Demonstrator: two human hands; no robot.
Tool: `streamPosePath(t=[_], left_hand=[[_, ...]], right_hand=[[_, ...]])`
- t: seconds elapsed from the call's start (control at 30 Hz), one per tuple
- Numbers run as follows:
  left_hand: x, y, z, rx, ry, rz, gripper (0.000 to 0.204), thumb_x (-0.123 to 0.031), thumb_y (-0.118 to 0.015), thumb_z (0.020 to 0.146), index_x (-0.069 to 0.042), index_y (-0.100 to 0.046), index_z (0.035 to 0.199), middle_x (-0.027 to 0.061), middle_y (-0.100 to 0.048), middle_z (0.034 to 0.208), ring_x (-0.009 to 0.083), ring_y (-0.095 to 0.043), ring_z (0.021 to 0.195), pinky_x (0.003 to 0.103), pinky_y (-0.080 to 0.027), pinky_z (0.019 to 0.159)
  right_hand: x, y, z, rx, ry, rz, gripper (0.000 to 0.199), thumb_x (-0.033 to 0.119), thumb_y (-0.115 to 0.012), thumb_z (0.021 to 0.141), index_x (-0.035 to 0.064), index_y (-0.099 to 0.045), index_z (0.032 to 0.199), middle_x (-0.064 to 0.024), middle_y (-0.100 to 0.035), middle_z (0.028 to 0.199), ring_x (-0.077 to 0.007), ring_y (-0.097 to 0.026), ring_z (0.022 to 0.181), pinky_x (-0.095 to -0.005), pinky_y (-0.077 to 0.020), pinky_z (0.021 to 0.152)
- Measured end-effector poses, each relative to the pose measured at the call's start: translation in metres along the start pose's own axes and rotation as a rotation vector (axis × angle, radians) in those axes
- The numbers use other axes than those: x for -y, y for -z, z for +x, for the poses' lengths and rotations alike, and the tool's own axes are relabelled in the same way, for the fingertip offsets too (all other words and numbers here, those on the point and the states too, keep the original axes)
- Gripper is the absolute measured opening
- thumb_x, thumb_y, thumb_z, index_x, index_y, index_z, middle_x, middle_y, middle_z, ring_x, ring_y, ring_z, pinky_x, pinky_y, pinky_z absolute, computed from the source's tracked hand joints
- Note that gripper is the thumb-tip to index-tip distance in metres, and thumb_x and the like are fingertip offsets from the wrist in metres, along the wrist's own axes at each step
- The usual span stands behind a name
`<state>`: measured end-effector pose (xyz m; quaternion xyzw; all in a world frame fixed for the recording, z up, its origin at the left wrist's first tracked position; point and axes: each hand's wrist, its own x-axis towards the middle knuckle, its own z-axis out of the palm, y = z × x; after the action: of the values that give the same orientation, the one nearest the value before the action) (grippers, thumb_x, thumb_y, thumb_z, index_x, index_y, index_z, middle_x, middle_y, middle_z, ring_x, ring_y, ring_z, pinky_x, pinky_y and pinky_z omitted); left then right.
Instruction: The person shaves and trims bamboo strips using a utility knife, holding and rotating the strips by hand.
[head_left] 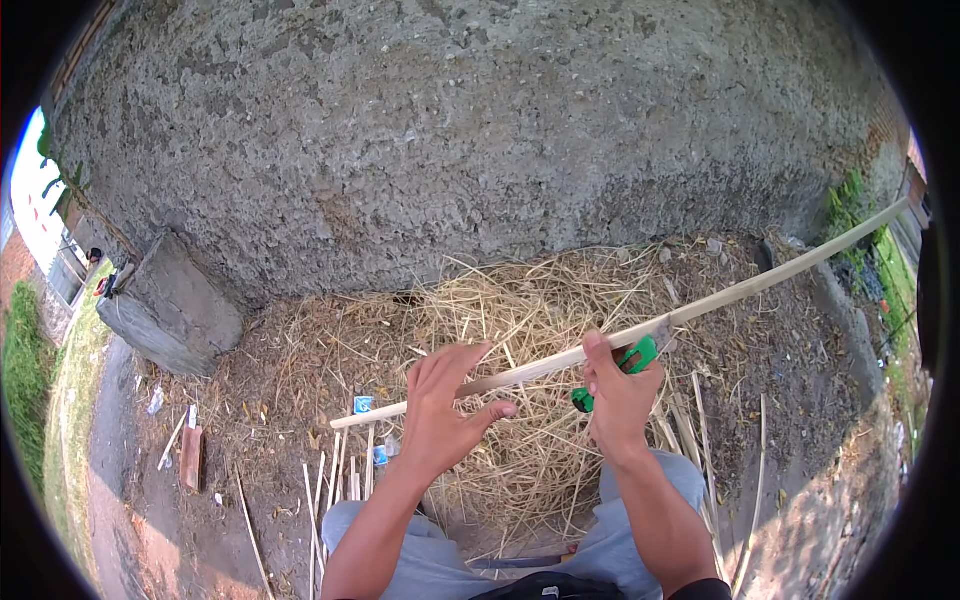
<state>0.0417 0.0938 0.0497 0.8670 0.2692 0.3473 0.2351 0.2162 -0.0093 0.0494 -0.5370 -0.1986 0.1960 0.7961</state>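
Note:
A long pale bamboo strip slants up to the right across my view, its far right end curving upward. My right hand is closed around a green box cutter, with the thumb pressed on the strip and the cutter's blade lying against it. Part of the cutter's handle is hidden by the fingers. Farther left, my left hand is open, fingers stretched and thumb apart. The strip runs between its thumb and fingers and passes out of sight behind the hand; whether they touch I cannot tell.
Thin shavings lie heaped between my legs and toward the rough grey wall. Several bamboo strips lie on both sides of my knees. A concrete block leans at the left. A long blade lies near my lap.

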Motion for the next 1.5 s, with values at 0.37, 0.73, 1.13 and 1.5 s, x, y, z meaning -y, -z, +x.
streamPosePath(t=[0.37,0.73,1.13,1.5], left_hand=[[0.03,0.038,-0.004,-0.31,0.157,0.233,0.069,-0.033,-0.084,0.075,-0.006,-0.055,0.131,0.0128,-0.054,0.137,0.0333,-0.046,0.13,0.046,-0.035,0.109],[0.064,0.042,-0.001,-0.425,0.532,-0.581,0.068,-0.024,-0.074,0.09,0.003,-0.036,0.139,0.0205,-0.055,0.126,0.0227,-0.059,0.112,0.033,-0.054,0.085],[0.075,0.048,-0.003,-0.537,0.593,-0.989,0.035,-0.022,-0.063,0.097,0.0,-0.047,0.12,0.0145,-0.063,0.105,0.0229,-0.065,0.09,0.036,-0.057,0.072],[0.079,0.047,-0.007,-0.509,0.661,-1.065,0.039,-0.02,-0.07,0.092,-0.002,-0.049,0.119,0.0102,-0.064,0.096,0.0193,-0.066,0.072,0.031,-0.056,0.062]], right_hand=[[0.036,0.081,0.082,-0.364,0.03,0.395,0.031,0.028,-0.077,0.088,0.0131,-0.052,0.077,0.0049,-0.042,0.061,-0.0043,-0.036,0.046,-0.022,-0.0311,0.042],[0.017,0.098,0.094,-0.364,-0.144,0.48,0.03,0.033,-0.074,0.09,0.0183,-0.051,0.075,0.0076,-0.041,0.059,-0.0043,-0.038,0.047,-0.0226,-0.0305,0.042],[0.012,0.075,0.085,-0.349,-0.167,0.412,0.037,0.034,-0.072,0.091,0.0181,-0.046,0.071,0.0079,-0.038,0.059,-0.0048,-0.035,0.047,-0.0234,-0.0301,0.043],[0.012,0.074,0.082,-0.413,-0.139,0.38,0.037,0.035,-0.078,0.086,0.0138,-0.048,0.08,0.003,-0.041,0.074,-0.0063,-0.038,0.053,-0.0228,-0.0326,0.044]])
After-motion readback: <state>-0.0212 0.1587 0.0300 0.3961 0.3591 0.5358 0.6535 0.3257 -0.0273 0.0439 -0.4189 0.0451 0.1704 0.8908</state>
